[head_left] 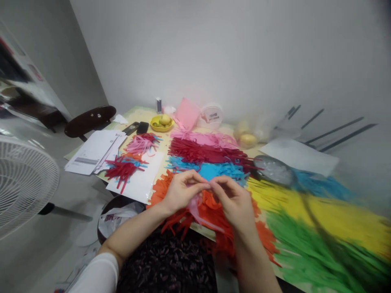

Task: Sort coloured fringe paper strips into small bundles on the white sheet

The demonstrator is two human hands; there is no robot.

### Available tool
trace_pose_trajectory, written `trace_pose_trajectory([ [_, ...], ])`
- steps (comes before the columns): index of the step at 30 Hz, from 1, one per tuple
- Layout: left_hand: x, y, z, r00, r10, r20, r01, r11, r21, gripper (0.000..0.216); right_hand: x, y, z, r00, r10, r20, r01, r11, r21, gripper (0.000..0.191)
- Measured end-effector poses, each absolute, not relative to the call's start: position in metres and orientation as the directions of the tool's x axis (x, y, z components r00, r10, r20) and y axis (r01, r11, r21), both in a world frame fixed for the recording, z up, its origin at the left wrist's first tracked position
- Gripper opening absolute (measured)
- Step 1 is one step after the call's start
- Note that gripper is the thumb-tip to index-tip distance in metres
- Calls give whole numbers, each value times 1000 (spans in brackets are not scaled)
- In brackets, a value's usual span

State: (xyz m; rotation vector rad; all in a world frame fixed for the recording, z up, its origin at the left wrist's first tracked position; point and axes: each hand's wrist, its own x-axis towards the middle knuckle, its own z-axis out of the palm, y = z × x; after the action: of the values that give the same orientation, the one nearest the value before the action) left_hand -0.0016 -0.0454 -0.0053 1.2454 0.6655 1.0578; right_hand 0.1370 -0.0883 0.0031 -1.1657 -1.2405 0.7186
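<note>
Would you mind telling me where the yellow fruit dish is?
In the head view, the yellow dish sits left of centre, just right of a black object.

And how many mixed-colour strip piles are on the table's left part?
2: a mainly pink pile near the small black object, and a mainly red pile nearer the camera. More may be hidden underneath.

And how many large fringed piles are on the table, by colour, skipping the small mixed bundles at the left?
Pink pile: 1
Dark red pile: 1
Blue piles, one central, one at the right: 2
Orange pile: 1
Yellow pile: 1
Green pile: 1
Total: 7
</note>
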Motion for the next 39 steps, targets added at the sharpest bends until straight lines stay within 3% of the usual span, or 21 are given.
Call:
trace_pose_trajectory([
  [4,-8,-57,0,444,891,97,-283,37,958,40,135,-99,5,212,918,337,187,300,-935,27],
  [11,-26,-85,3,485,862,147,-269,-13,963,36,126,-135,16,200,915,350,236,302,-924,23],
  [23,-49,-121,-32,365,924,115,-352,23,936,32,91,-163,-7,446,769,458,292,359,-887,25],
  [26,-65,-112,-45,294,938,185,-74,-170,983,27,80,-162,-18,382,803,458,347,334,-876,28],
  [29,-111,-86,-50,140,946,291,347,-322,881,20,78,-163,-33,228,886,403,390,296,-872,32],
  [34,-217,-29,-28,-263,870,417,634,-170,754,30,85,-165,-61,241,913,329,339,239,-910,37],
  [36,-237,-8,-23,-303,842,447,716,-108,690,32,86,-162,-67,248,917,313,316,228,-921,38],
  [39,-228,14,-37,-199,891,408,813,-83,577,23,86,-159,-68,245,927,284,283,212,-935,40],
])
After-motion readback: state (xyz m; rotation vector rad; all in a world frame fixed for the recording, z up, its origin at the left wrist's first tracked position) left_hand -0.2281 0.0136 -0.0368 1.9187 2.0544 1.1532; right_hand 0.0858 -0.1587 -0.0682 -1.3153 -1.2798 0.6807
